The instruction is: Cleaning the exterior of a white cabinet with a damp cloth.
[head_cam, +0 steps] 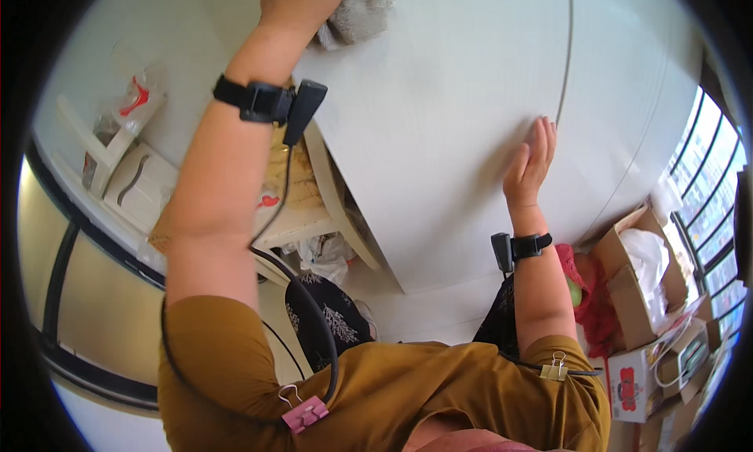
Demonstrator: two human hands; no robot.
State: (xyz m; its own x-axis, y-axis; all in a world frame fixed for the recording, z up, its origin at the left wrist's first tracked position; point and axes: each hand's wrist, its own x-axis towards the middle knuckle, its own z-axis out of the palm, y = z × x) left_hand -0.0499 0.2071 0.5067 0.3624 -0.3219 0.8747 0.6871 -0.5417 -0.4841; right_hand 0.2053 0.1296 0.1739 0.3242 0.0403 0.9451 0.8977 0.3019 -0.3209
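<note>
At the top edge of the view is my left hand (303,2), partly cut off. It is on a bunched grey cloth (359,17) against a large white cabinet panel (423,134); the fingers are out of sight. Lower on the right, my right hand (532,161) holds nothing. Its fingers are extended beside a vertical seam in the white surface, and it appears to rest against the panel. Black straps with small devices circle both wrists.
To the left stands a cream shelf rack (294,231) with plastic bags. A white plastic container (141,178) is behind my left arm. On the right are an open cardboard box (632,275), a red net bag (591,311) and a barred window (709,140). A black cable (320,311) runs along my left arm.
</note>
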